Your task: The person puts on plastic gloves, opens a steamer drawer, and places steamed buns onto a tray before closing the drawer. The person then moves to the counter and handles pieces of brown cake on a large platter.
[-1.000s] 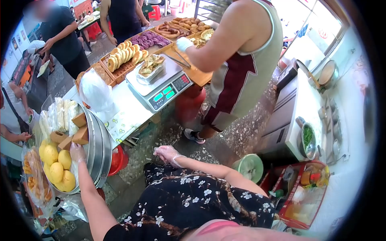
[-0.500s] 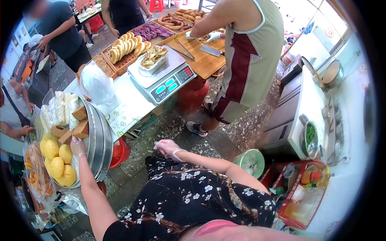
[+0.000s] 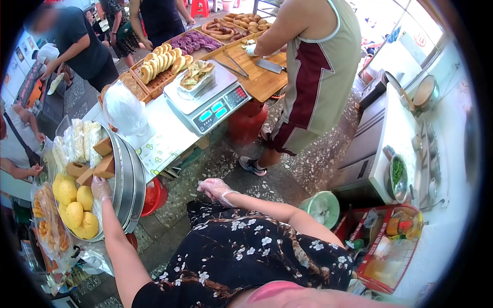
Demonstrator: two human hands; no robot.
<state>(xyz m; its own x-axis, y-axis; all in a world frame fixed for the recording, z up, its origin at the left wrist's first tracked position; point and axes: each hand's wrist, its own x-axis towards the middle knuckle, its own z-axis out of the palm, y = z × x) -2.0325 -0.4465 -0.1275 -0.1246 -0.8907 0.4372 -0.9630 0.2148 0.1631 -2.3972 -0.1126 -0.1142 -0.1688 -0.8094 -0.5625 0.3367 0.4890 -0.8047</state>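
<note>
My left hand [image 3: 101,189], in a clear plastic glove, reaches into the round metal steamer [image 3: 134,179] at the left. Its fingers are closed at the lower end of a brown block-shaped piece of cake [image 3: 106,167]; the fingertips are partly hidden. More brown pieces [image 3: 77,169] lie beside it. Large yellow buns [image 3: 75,214] sit just left of the hand, and plastic-wrapped corn cobs [image 3: 78,139] lie behind the brown pieces. My right hand [image 3: 215,190], also gloved, hovers before my body over the floor, fingers curled in, with nothing visible in them.
A digital scale [image 3: 205,102] carries a tub of food [image 3: 197,79]. Beyond are trays of round flat cakes [image 3: 160,64] and a cutting board with a cleaver [image 3: 270,65], where a co-worker in a sleeveless top [image 3: 323,77] stands. A green bin [image 3: 321,208] is at right.
My hands keep almost the same place. The co-worker's arms have shifted at the cutting board, with one gloved hand now hidden. Another person has come into view at the back left.
</note>
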